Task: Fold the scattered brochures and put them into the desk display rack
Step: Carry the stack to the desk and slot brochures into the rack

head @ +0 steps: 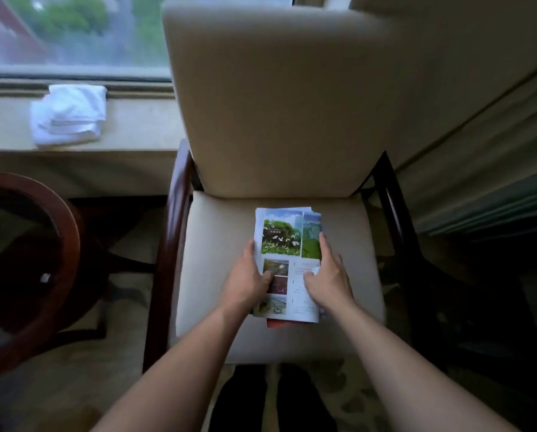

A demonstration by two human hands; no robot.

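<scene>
Window light is pretty dim in this room, and everything is happening on a cream upholstered chair seat [217, 244] instead of any real surface. A stack of brochures [287, 244] lies flat in the middle of the cushion, top sheet showing green landscape photos, with a red sheet [275, 323] poking out from under the near edge. Left hand [249, 277] sits on the left side of the stack, right hand [328, 280] on the right; fingers of both are spread and pressing down flat, not pinching or lifting anything as far as I can see. Biggest worry to me is the soft cushion: press a crease here and the paper may buckle or the fold may come out crooked. Edges at the far end also look fanned and uneven, so if the hands slide, the sheets could skew further or slip off the seat toward the floor. As for containers, no desk display rack is visible anywhere, so nothing is filed yet. On the window ledge [142, 126] at left there's a folded white towel [69, 115], and part of a dark round wooden table [70, 241] shows at the left edge.
</scene>
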